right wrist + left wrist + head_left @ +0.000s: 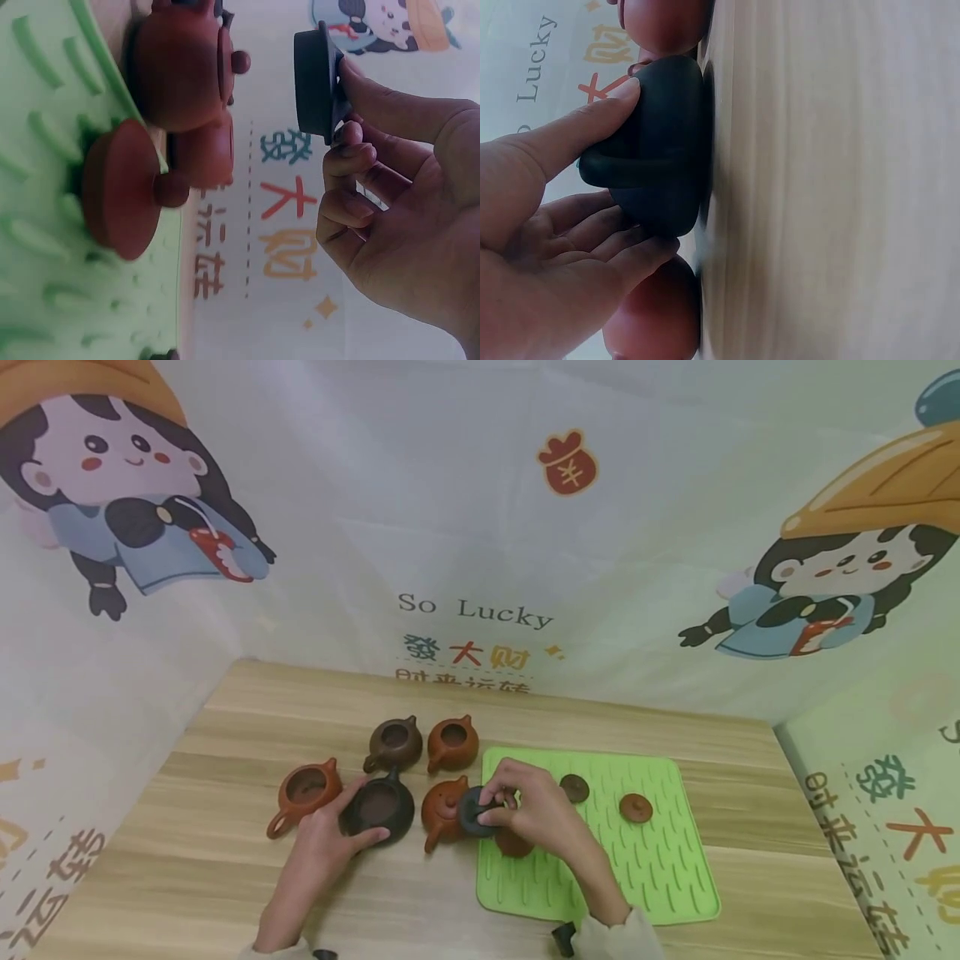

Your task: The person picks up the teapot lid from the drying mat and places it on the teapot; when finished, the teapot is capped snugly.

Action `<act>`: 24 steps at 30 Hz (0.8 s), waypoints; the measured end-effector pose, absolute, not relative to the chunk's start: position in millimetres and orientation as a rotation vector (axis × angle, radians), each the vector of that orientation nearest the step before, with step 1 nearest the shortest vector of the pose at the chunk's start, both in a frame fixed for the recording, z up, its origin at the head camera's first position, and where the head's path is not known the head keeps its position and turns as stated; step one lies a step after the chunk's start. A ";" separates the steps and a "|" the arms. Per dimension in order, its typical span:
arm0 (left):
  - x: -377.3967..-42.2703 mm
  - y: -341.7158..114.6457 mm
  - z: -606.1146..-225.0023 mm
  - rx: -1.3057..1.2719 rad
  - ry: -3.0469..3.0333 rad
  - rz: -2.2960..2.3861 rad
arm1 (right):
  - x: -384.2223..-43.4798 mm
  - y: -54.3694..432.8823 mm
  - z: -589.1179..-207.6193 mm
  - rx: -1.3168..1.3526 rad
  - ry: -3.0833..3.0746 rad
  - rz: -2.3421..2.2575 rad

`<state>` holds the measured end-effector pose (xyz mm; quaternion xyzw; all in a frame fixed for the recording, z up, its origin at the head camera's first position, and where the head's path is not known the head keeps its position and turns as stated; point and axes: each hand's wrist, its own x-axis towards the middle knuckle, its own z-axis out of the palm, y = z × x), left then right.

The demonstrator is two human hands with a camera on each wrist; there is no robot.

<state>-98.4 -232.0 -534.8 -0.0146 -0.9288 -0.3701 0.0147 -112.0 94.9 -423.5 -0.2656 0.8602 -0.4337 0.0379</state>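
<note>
My left hand (330,831) steadies a black teapot (401,818) on the wooden table, its top open. In the left wrist view the thumb lies on the pot's rim (652,71) and the other fingers reach round the opposite side, with the handle (630,171) between them. My right hand (536,806) pinches a black lid (313,82) by its top, holding it in the air. From the head view that lid overlaps a lidded reddish teapot (438,814). Below the right hand, a reddish lid (124,191) lies knob up on the green mat.
Behind the black teapot stand a dark brown open teapot (405,747) and an orange-brown one (465,752). Another open reddish teapot (322,797) is at the left. The green mat (675,868) also carries a dark brown lid (574,788) and a reddish-brown lid (636,808). Printed cloth (450,527) hangs behind.
</note>
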 end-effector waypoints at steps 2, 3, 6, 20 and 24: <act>-98.9 -232.5 -535.3 -0.042 -2.890 -1.155 | -114.2 88.8 -422.1 -0.837 2.632 -1.313; -98.8 -232.6 -535.6 -0.041 -2.891 -1.160 | -115.0 85.8 -421.7 -0.854 2.631 -1.302; -98.3 -232.6 -534.5 -0.040 -2.887 -1.175 | -117.1 77.5 -420.3 -0.871 2.609 -1.290; -97.7 -234.0 -540.2 -0.079 -2.853 -1.127 | -125.0 49.0 -417.3 -0.754 2.578 -1.217; -97.9 -232.6 -539.7 -0.100 -2.836 -1.125 | -126.9 44.6 -415.4 -0.747 2.573 -1.196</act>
